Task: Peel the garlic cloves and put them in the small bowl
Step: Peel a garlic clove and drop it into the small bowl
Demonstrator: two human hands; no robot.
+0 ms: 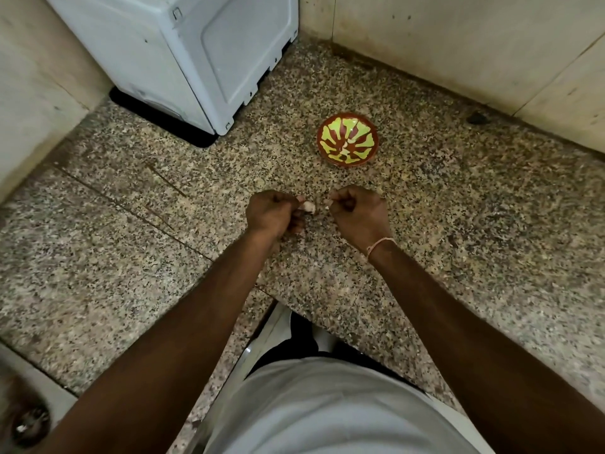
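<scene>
Pinching the garlic clove [308, 207] in the left hand [271, 211], stripping skin [327, 203] with the pinching right hand [355, 209], above the table [458, 224].

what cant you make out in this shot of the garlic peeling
- Head view: most of the garlic clove is covered by the left hand; how much is peeled is unclear.
- The white scrap in the right hand is too small to identify.
- Contents of the small bowl: lost in its pattern.
</scene>
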